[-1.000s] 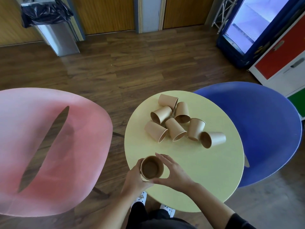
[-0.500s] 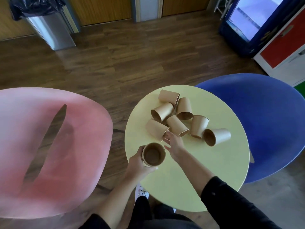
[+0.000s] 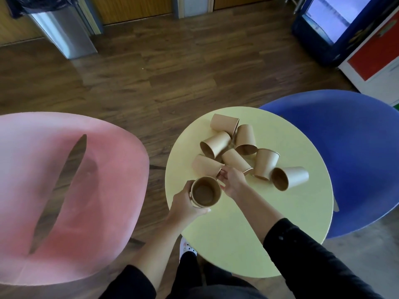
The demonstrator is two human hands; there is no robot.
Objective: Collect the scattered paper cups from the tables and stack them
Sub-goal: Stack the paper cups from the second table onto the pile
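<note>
My left hand (image 3: 183, 208) grips an upright brown paper cup (image 3: 205, 192) at the near left edge of the round yellow table (image 3: 248, 223). Just beyond it, my right hand (image 3: 233, 180) pinches the rim of a tipped cup (image 3: 206, 165) lying on its side. Several more brown cups lie scattered behind: one (image 3: 216, 143) with its mouth toward me, one (image 3: 236, 160) beside my right hand, one (image 3: 289, 178) on the right, one (image 3: 224, 124) at the far edge.
A pink chair (image 3: 64, 190) stands left of the table and a blue chair (image 3: 345, 158) right of it. A steel bin (image 3: 62, 29) with a black bag stands far left on the wooden floor; a blue fridge (image 3: 328, 24) and a red-and-white cabinet (image 3: 375, 61) stand far right.
My right hand left the upright cup, reached forward and took the rim of the nearest tipped cup. My left hand kept its hold on the upright cup.
</note>
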